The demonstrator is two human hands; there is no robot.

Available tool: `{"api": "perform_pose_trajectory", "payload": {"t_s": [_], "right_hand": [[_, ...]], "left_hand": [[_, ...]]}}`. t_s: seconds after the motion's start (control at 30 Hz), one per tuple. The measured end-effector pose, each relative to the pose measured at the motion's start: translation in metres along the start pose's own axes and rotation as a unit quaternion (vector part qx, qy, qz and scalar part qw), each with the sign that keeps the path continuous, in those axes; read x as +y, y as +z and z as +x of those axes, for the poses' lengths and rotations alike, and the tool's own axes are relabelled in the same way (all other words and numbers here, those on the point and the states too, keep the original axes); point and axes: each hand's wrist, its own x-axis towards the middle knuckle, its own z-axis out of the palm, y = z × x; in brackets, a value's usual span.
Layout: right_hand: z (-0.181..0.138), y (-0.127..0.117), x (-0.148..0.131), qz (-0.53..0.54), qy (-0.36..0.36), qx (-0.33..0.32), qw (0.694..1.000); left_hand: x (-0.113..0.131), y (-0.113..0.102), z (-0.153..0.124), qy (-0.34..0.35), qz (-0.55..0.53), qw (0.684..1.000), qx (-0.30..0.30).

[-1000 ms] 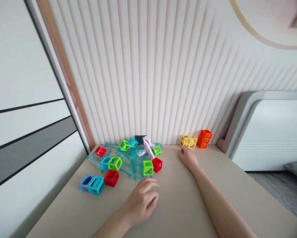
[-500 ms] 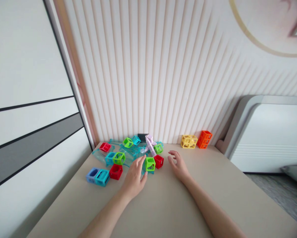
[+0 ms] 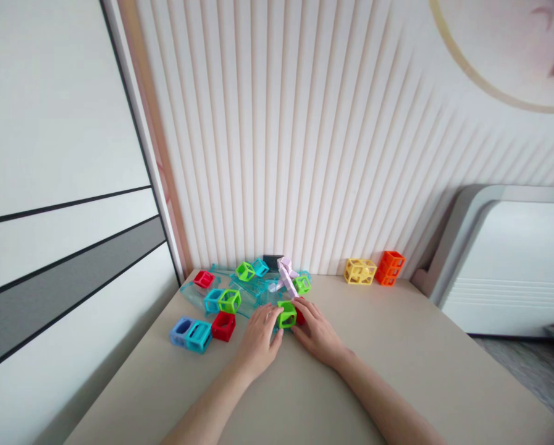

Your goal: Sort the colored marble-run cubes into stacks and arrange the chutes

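A green open-sided cube block (image 3: 286,316) stands near the middle of the pile, with a bit of teal under it. My left hand (image 3: 259,339) is at its left side, fingertips on the upper edge and thumb by the lower corner. My right hand (image 3: 319,334) has its fingers curled over a red cube block (image 3: 299,313) just right of the green one, hiding most of it. Left of my left hand sit another red cube block (image 3: 223,326), a teal block (image 3: 199,337) joined to a blue block (image 3: 181,331), and a green block (image 3: 230,300).
Behind lie a crumpled teal transparent sheet (image 3: 253,287), a lilac folded ribbon-like piece (image 3: 286,277) and a black object (image 3: 272,262). Yellow blocks (image 3: 360,271) and an orange stack (image 3: 390,267) stand against the ribbed wall (image 3: 295,136). A white cabinet (image 3: 54,111) borders the left.
My right hand has moved left from bare tabletop onto the red cube block. My left hand has closed in on the green block. The camera view has shifted slightly.
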Motion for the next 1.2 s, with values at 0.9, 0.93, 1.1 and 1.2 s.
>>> {"api": "perform_pose_trajectory", "payload": {"t_s": [0.9, 0.93, 1.1, 1.2], "right_hand": [[-0.002, -0.001, 0.000, 0.073, 0.017, -0.036, 0.997], [-0.002, -0.001, 0.000, 0.079, 0.021, -0.035, 0.996], [-0.002, 0.002, 0.006, 0.086, 0.072, 0.001, 0.994], [-0.001, 0.004, 0.010, 0.081, 0.082, 0.021, 0.993]], "left_hand": [[0.004, -0.001, 0.008, -0.047, -0.122, 0.990, 0.058], [0.005, -0.002, 0.008, -0.050, -0.128, 0.989, 0.061], [0.007, -0.007, 0.007, -0.057, -0.147, 0.982, 0.106], [0.007, -0.006, 0.005, -0.100, -0.187, 0.969, 0.128]]}}
